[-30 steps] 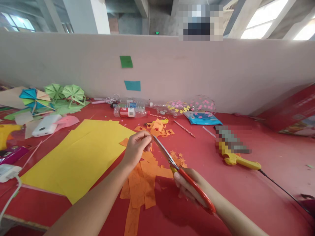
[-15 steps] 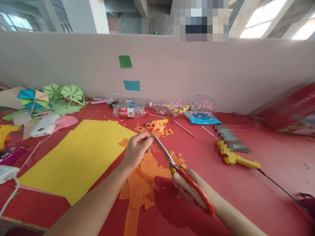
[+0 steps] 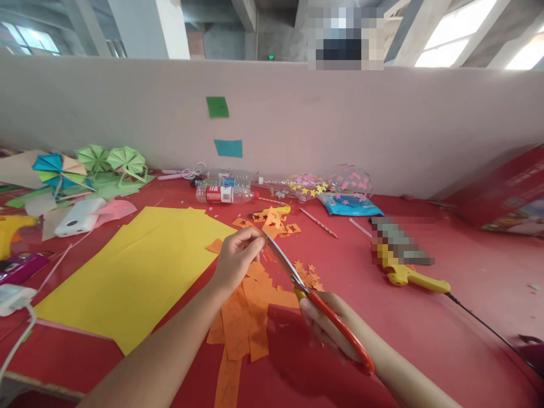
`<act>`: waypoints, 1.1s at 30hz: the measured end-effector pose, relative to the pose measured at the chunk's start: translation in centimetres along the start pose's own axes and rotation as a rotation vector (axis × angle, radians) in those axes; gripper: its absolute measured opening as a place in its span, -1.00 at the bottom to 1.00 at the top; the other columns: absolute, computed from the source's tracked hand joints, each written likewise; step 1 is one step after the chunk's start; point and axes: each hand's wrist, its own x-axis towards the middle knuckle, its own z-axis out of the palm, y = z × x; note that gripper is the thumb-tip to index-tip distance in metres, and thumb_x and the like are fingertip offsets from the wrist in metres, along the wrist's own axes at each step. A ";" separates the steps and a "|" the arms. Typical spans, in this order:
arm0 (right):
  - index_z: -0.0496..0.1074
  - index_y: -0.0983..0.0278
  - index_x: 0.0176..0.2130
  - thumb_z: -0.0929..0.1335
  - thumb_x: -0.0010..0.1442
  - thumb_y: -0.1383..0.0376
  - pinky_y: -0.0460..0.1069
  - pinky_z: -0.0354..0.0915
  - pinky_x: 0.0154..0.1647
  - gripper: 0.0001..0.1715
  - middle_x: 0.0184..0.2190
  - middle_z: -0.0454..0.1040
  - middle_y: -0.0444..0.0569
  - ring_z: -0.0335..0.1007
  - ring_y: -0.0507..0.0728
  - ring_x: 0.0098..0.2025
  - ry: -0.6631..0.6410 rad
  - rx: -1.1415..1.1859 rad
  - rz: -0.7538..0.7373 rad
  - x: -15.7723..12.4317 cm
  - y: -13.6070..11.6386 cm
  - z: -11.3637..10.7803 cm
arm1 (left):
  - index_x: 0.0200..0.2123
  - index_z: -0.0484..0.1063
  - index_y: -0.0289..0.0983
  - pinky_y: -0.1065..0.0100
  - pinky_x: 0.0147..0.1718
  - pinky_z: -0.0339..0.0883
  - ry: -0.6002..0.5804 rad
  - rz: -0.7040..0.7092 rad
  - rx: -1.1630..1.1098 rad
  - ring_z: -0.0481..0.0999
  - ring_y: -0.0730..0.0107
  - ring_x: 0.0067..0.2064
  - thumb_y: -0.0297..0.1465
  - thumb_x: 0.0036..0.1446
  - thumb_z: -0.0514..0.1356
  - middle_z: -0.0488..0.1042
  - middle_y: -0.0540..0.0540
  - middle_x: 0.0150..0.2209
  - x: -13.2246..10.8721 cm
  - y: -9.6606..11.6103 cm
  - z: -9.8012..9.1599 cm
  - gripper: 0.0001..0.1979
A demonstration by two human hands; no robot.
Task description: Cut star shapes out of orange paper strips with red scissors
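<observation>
Two bare hands are being held apart above a red table. By the right hand, a pair of red-handled scissors is being gripped, its blades being pointed away from that hand and toward the left one; whether the blades are being parted slightly cannot be told. By the left hand, thumb and fingertips are being pressed together in a pinch just beside the blade tips; whether a scrap is being held there cannot be told. Orange paper strips are being seen on the table between the hands and on their near side, some being overlapped by others. Small orange stars are being noted in a pile just beyond the right hand, and star-punched orange scraps beyond the left. Yellow sheets are being observed left of the left hand, being partly hidden by its forearm. A yellow glue gun is being found right of the right hand. Clear plastic bottles are being recorded well beyond the left hand.
</observation>
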 end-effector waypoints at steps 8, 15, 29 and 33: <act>0.14 0.22 -0.58 0.28 0.03 -0.27 -0.22 -0.05 -0.88 -0.34 -0.79 0.22 -0.27 -0.02 -0.13 -0.85 0.005 -0.024 0.009 0.4 0.0 0.0 | -0.56 0.36 -0.27 0.47 -0.59 0.19 -0.001 -0.036 -0.076 0.32 0.56 -0.61 -0.42 0.08 0.11 0.30 0.08 -0.63 0.0 0.1 0.2 -0.82; 0.12 0.20 -0.60 0.33 -0.02 -0.25 -0.20 -0.09 -0.88 -0.36 -0.83 0.14 -0.30 0.05 -0.08 -0.83 0.032 -0.016 -0.001 0.5 0.1 0.1 | -0.56 0.39 -0.29 0.44 -0.50 0.30 0.000 -0.056 -0.134 0.41 0.52 -0.54 -0.44 0.08 0.11 0.41 0.03 -0.58 0.0 0.1 0.2 -0.81; 0.16 0.20 -0.57 0.33 0.13 -0.01 -0.05 0.37 -0.45 -0.54 -0.81 0.13 -0.36 0.03 -0.09 -0.80 0.258 0.259 -0.245 1.3 0.4 -1.3 | -0.63 0.33 -0.31 0.37 -0.50 0.30 -0.510 -0.436 -0.477 0.47 0.40 -0.52 -0.42 -0.06 0.16 0.40 -0.04 -0.54 -0.8 -0.3 1.1 -0.84; 0.30 0.25 -0.50 0.35 0.07 0.06 -0.16 0.02 -0.78 -0.67 -0.76 0.24 -0.30 0.04 -0.08 -0.79 0.138 0.250 -0.195 1.2 0.0 -1.5 | -0.64 0.34 -0.31 0.39 -0.48 0.26 -0.604 -0.451 -0.447 0.43 0.42 -0.50 -0.44 -0.10 0.16 0.29 0.01 -0.58 -1.0 -0.7 1.2 -0.87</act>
